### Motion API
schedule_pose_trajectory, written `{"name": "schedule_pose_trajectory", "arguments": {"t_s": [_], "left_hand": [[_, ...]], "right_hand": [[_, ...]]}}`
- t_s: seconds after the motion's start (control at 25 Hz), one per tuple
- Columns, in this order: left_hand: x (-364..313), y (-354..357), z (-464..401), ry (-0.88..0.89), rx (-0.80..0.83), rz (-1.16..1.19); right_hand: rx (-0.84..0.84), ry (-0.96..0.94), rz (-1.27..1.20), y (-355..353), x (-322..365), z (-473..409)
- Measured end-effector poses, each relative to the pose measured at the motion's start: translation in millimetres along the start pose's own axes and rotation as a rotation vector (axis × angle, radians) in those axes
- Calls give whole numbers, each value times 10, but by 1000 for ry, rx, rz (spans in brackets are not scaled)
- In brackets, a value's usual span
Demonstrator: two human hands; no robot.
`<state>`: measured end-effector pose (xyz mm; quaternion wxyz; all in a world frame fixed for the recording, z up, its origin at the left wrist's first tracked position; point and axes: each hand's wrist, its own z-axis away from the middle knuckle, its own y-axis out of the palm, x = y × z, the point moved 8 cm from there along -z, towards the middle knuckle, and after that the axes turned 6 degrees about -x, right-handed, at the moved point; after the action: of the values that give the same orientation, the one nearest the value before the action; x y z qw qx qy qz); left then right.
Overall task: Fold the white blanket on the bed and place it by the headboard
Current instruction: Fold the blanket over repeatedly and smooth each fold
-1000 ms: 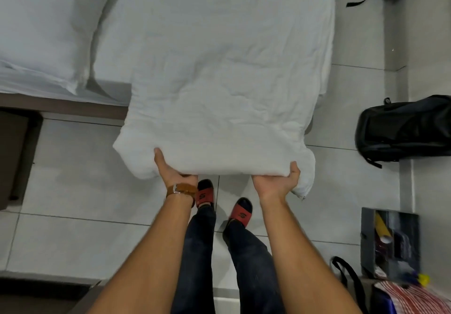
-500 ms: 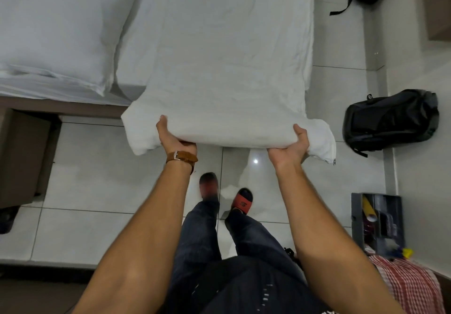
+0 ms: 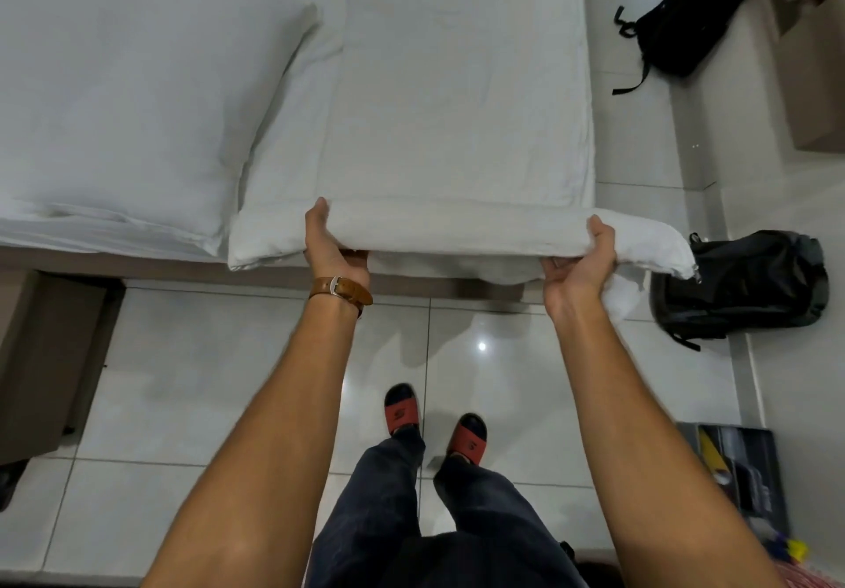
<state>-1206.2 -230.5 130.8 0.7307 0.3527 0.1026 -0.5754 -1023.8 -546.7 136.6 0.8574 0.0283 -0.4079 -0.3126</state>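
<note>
Both my hands grip the near folded edge of the white blanket (image 3: 457, 107). Left hand (image 3: 331, 249) has thumb on top and fingers curled under the fold, brown watch strap (image 3: 340, 291) at the wrist. Right hand (image 3: 580, 258) clamps the same edge further right, thumb on top, fingers underneath. The blanket lies flat across the bed (image 3: 114, 107), its near edge at the bed's side; the right corner sags off past my right hand over the floor (image 3: 183, 381). A white pillow (image 3: 137, 98) lies just left of the blanket, its edge touching it. Containers: open dark box (image 3: 736, 473) on the floor at lower right, with a yellow item and some grey shiny things inside, too blurred to identify. Black backpack (image 3: 750, 281) lies on the floor just right of the hanging corner, contents not visible. Second black bag (image 3: 686, 16) at upper right, also closed to view. My feet in red-and-black slides (image 3: 402, 413) stand on the tiles.
</note>
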Motion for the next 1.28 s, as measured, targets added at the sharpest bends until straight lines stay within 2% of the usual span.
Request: {"name": "schedule_pose_trajectory", "arguments": {"t_s": [0.2, 0.4, 0.72, 0.96, 1.12, 1.28], "left_hand": [[-291, 687, -521, 20, -42, -17], [-404, 1400, -1112, 23, -108, 42], [-362, 2714, -2346, 91, -240, -41], [-122, 3754, -3588, 83, -157, -2], [40, 4114, -4341, 88, -153, 4], [246, 4115, -4927, 93, -182, -23]], "right_hand": [[-88, -131, 170, 778, 198, -267], [-113, -117, 211, 1456, 234, -793], [-168, -114, 269, 2864, 232, -2122], [-205, -188, 294, 3855, 175, -3379], [-230, -321, 397, 4277, 50, -4161], [-193, -440, 522, 4523, -229, -4712]]}}
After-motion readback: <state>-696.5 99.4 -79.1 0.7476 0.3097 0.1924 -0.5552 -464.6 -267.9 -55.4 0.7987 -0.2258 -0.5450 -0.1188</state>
